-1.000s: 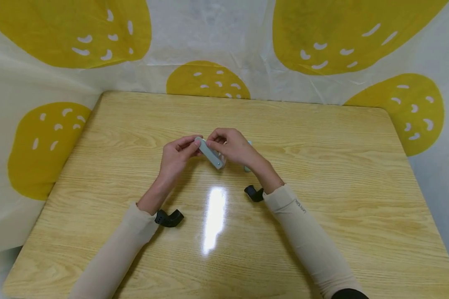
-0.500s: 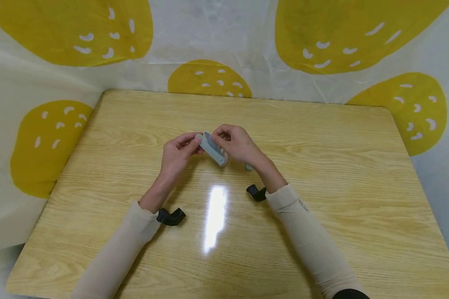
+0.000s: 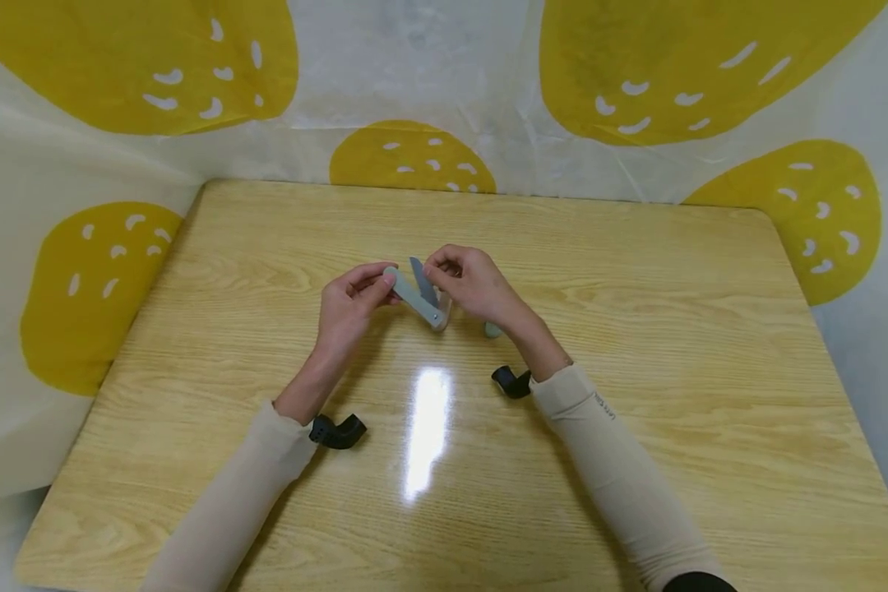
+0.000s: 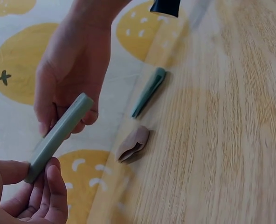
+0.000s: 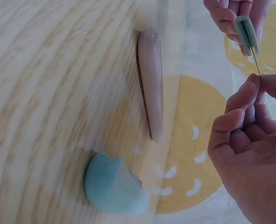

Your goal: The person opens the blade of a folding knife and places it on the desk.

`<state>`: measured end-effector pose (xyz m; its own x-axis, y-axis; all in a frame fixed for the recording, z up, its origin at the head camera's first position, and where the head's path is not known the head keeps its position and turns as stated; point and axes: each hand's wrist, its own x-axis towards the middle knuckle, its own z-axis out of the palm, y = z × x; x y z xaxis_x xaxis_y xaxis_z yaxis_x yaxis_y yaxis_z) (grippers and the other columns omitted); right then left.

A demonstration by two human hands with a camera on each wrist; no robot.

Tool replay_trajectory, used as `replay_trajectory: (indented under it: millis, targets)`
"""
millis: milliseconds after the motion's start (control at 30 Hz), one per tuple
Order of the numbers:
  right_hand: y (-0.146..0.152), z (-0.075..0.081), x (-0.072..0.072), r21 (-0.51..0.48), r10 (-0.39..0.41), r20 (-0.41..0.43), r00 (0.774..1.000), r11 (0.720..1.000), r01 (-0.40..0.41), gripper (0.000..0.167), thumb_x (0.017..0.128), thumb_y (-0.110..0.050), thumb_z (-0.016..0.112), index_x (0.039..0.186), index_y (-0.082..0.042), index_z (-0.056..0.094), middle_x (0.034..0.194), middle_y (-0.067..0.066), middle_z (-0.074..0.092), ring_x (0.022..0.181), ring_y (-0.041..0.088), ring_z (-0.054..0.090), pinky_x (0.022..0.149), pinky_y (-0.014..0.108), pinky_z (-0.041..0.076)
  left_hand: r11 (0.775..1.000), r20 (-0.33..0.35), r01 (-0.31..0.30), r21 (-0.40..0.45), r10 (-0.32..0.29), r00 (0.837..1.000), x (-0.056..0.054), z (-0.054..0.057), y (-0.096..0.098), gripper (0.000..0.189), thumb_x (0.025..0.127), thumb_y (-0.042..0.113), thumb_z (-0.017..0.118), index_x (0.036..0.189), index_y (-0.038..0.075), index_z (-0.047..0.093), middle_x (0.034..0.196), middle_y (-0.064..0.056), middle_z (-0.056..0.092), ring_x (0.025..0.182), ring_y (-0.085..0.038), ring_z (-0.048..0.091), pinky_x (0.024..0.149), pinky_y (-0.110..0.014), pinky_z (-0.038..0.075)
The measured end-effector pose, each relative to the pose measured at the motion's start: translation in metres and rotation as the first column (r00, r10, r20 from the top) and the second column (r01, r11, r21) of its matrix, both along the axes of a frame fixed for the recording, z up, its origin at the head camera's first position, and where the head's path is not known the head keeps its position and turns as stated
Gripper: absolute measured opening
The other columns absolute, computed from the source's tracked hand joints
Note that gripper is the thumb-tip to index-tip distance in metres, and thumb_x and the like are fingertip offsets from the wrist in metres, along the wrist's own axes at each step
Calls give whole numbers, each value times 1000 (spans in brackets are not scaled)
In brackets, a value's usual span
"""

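Observation:
My left hand (image 3: 348, 304) pinches the far end of a folding knife's pale green handle (image 3: 413, 298) between thumb and fingers, above the table. The grey blade (image 3: 423, 282) stands partly swung out, making a narrow V with the handle. My right hand (image 3: 469, 284) pinches the blade between thumb and forefinger. Seen from the right wrist, the blade (image 5: 256, 63) is a thin edge-on line running from the handle's slot (image 5: 246, 36) to those fingertips. In the left wrist view the handle (image 4: 58, 137) shows its closed green back, and the blade is hidden.
A smooth pinkish piece (image 5: 151, 86) and a rounded mint-green piece (image 5: 112, 184) lie on the wooden table (image 3: 636, 329), just beyond the hands. Black curved mounts (image 3: 338, 432) sit at both wrists. A white and yellow patterned sheet (image 3: 422, 49) hangs behind the table.
The blade has swung further out of the handle, from nearly folded in to a visible angle. My right hand has moved slightly right and away with it; the left hand has barely moved.

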<state>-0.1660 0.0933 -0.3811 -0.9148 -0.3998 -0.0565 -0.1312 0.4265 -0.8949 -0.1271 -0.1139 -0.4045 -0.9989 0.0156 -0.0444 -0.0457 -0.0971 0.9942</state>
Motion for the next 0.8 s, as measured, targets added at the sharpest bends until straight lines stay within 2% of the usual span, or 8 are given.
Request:
replay_trajectory:
  millis: [167, 400, 600, 800]
  targets:
    - [1, 1, 0, -40, 38, 26, 999, 999, -37, 18, 106, -19, 61, 113, -4, 68, 103, 11, 70, 93, 29, 64, 75, 30, 51, 1000, 3, 7, -7, -7, 1000, 1, 1, -1, 34, 103, 9, 65, 130, -12, 64, 100, 2, 72, 82, -10, 69, 81, -27, 62]
    - [0, 1, 0, -119, 123, 71, 990, 986, -114, 22, 104, -9, 63, 124, -1, 61, 93, 13, 70, 84, 43, 64, 77, 48, 56, 999, 25, 31, -9, -31, 999, 3, 1, -3, 36, 104, 12, 65, 131, -10, 63, 101, 4, 72, 83, -11, 70, 84, -31, 63]
    - [-2, 4, 1, -124, 118, 85, 989, 986, -107, 30, 103, -6, 64, 132, 1, 60, 91, 10, 68, 79, 35, 65, 75, 44, 57, 999, 36, 54, 9, -54, 998, 4, -1, -3, 39, 102, 13, 68, 133, -10, 61, 104, 0, 70, 81, -16, 72, 84, -35, 64]
    - [-2, 5, 1, -136, 113, 78, 990, 985, -102, 32, 103, -5, 63, 134, 3, 59, 90, 11, 67, 83, 49, 63, 73, 46, 57, 997, 21, 75, 32, -76, 997, 4, 0, -3, 42, 101, 11, 69, 136, -10, 58, 104, -4, 66, 77, -13, 73, 82, -36, 64]
